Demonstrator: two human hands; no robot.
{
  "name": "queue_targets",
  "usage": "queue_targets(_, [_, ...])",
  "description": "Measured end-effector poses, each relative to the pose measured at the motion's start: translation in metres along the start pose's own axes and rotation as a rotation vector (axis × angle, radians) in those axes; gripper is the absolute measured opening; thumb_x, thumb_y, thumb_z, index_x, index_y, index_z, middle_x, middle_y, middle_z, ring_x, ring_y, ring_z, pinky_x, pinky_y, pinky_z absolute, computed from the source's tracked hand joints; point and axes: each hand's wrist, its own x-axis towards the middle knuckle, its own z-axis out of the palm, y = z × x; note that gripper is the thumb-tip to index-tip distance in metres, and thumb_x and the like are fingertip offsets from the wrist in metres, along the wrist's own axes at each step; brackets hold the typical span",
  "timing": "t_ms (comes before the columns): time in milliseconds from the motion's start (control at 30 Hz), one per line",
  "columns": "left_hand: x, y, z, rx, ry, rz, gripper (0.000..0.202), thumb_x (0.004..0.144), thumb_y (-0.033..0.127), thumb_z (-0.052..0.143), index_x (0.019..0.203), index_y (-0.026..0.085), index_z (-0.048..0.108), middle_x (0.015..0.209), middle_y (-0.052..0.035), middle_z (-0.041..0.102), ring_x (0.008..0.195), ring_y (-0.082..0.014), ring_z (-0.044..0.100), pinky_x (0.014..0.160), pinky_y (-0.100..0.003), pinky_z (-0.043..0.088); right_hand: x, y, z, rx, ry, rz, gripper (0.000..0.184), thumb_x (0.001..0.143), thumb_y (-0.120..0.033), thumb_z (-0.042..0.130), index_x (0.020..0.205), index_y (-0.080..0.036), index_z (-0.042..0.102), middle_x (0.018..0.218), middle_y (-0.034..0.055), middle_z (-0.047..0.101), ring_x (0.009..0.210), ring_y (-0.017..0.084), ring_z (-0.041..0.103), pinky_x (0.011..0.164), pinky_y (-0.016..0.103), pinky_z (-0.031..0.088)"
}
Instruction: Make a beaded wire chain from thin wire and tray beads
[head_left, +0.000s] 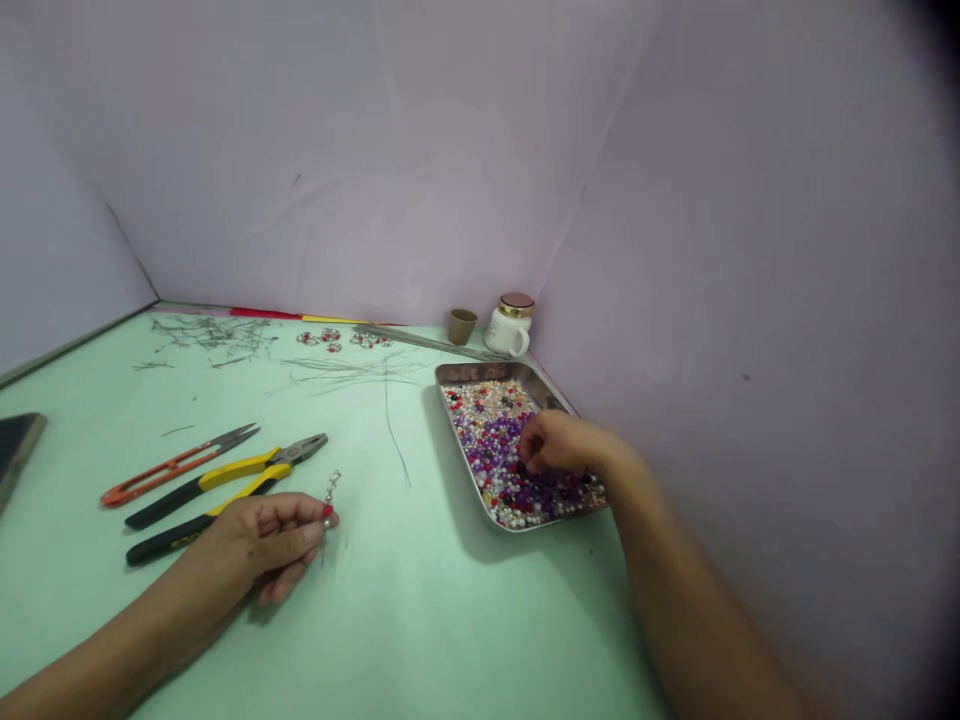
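Observation:
My left hand (274,540) rests on the green table, fingers closed in a pinch on a short wire piece with red and pale beads (330,498). My right hand (559,443) reaches into a metal tray (459,375) filled with purple, white, red and black beads (487,420); its fingers curl down among the beads, and what they pinch is hidden. Yellow-handled pliers (225,490) lie just left of my left hand.
Orange snips (176,463) lie beside the pliers. Loose wires (210,335) and small beaded pieces (330,338) lie at the back. A small cup (462,326) and a white jar (510,326) stand in the corner. A dark phone (15,445) sits at the left edge. Walls close in behind and right.

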Motion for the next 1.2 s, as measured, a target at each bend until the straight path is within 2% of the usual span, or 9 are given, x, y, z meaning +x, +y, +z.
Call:
queue_targets(133, [0.000, 0.001, 0.000, -0.014, -0.009, 0.018, 0.022, 0.071, 0.035, 0.058, 0.075, 0.014, 0.055, 0.037, 0.0066, 0.044, 0.034, -0.0039, 0.028, 0.038, -0.018, 0.019, 0.000, -0.010, 0.001, -0.023, -0.019, -0.067, 0.014, 0.057, -0.017, 0.063, 0.070, -0.018, 0.067, 0.062, -0.0013, 0.062, 0.057, 0.012, 0.054, 0.049, 0.019, 0.037])
queue_targets(233, [-0.002, 0.002, 0.002, -0.024, 0.010, 0.030, 0.017, 0.071, 0.030, 0.057, 0.074, 0.013, 0.054, 0.038, 0.0060, 0.045, 0.034, -0.0039, 0.031, 0.037, -0.017, 0.020, -0.001, -0.015, 0.005, -0.047, -0.039, -0.102, 0.014, 0.056, -0.015, 0.062, 0.069, -0.017, 0.066, 0.063, -0.0006, 0.063, 0.058, 0.013, 0.054, 0.049, 0.019, 0.036])
queue_targets(367, [-0.003, 0.004, 0.005, -0.068, 0.007, 0.060, 0.012, 0.071, 0.024, 0.056, 0.074, 0.013, 0.054, 0.039, 0.0061, 0.047, 0.033, -0.0040, 0.036, 0.036, -0.017, 0.024, 0.002, -0.014, 0.009, -0.077, -0.053, -0.080, 0.013, 0.059, -0.015, 0.058, 0.069, -0.017, 0.065, 0.060, 0.0002, 0.062, 0.056, 0.014, 0.053, 0.045, 0.020, 0.035])
queue_targets(600, [-0.005, 0.005, 0.005, -0.088, 0.029, 0.072, 0.006, 0.069, 0.018, 0.056, 0.072, 0.013, 0.055, 0.047, 0.0056, 0.050, 0.035, -0.0038, 0.042, 0.034, -0.016, 0.028, 0.005, -0.016, 0.010, -0.038, -0.080, -0.118, 0.019, 0.057, -0.012, 0.058, 0.075, -0.015, 0.065, 0.066, 0.0017, 0.063, 0.061, 0.015, 0.055, 0.052, 0.021, 0.038])
queue_targets(967, [-0.005, 0.004, 0.005, -0.072, 0.019, 0.071, 0.007, 0.067, 0.018, 0.056, 0.073, 0.013, 0.054, 0.049, 0.0060, 0.050, 0.035, -0.0038, 0.043, 0.034, -0.016, 0.029, 0.007, -0.015, 0.011, -0.012, -0.097, -0.114, 0.019, 0.056, -0.011, 0.057, 0.074, -0.014, 0.063, 0.070, 0.0036, 0.064, 0.064, 0.016, 0.055, 0.054, 0.022, 0.039])
queue_targets(1200, [-0.006, 0.007, 0.008, 0.035, 0.006, 0.054, 0.011, 0.068, 0.023, 0.055, 0.072, 0.013, 0.053, 0.037, 0.0069, 0.047, 0.033, -0.0041, 0.037, 0.036, -0.017, 0.028, 0.010, -0.011, 0.013, 0.014, -0.099, -0.135, 0.019, 0.056, -0.012, 0.057, 0.074, -0.013, 0.063, 0.070, 0.0035, 0.065, 0.066, 0.016, 0.056, 0.057, 0.022, 0.040])
